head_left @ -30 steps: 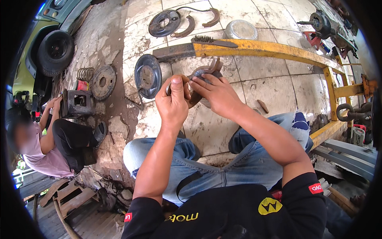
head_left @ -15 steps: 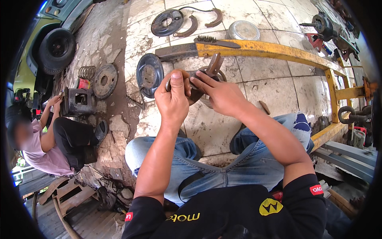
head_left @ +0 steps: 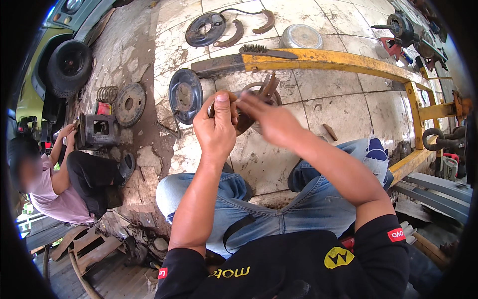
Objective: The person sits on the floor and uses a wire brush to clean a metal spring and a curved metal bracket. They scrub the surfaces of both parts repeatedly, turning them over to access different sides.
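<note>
In front of my knees, my left hand (head_left: pixel 216 119) is closed with its thumb up, gripping a rusty brown metal part, apparently a brake shoe (head_left: pixel 243 123). The part's far end sticks up beyond my fingers, and its middle is covered by both hands. My right hand (head_left: pixel 274 119) passes over the same part with its fingers reaching toward my left hand. Motion smears those fingers, so I cannot make out whether anything is in them. Below the part, a round metal piece (head_left: pixel 277 94) on the tiles shows only in part.
A wire brush (head_left: pixel 271 52) lies on a yellow steel frame (head_left: pixel 338 61) running across and down the right. Beyond are a backing plate (head_left: pixel 205 30), curved brake shoes (head_left: pixel 231 34) and a round metal cover (head_left: pixel 301 38). Another black plate (head_left: pixel 184 95) stands nearer. A person (head_left: pixel 55 169) works at left.
My right hand has shifted slightly and is now blurred, its fingers lifted or sliding along the part. My left hand keeps its grip almost in place. The view has moved a little.
</note>
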Motion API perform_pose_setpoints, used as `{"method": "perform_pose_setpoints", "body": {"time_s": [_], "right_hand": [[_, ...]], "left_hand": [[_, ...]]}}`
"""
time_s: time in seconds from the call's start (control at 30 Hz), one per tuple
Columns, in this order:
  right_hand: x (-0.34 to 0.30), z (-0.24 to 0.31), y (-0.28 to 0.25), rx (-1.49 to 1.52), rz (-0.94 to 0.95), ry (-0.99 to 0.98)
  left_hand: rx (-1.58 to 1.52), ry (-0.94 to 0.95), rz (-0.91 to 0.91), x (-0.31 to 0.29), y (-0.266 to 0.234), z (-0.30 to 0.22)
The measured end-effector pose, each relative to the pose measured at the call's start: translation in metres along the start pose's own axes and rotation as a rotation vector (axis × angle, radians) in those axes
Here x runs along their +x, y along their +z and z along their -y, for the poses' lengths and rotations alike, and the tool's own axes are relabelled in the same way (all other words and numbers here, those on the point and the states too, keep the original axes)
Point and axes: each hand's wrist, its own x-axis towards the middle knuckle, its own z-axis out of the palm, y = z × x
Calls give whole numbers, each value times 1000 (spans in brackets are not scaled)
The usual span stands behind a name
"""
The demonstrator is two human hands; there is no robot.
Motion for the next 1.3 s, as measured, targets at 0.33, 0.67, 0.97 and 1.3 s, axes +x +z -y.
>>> {"method": "perform_pose_setpoints", "body": {"time_s": [0.33,0.67,0.97,1.3], "right_hand": [[-2,4,-12,-109,-127,-23],[-3,6,1,25,-149,-36],[-1,-14,6,-82,-88,17],[6,-28,-19,41,-188,222]], "left_hand": [[17,17,-7,7,-9,3],[-54,-15,-51,5,-5,3],[-73,-44,-64,7,-3,8],[-223,-199,-181,17,-8,7]]}}
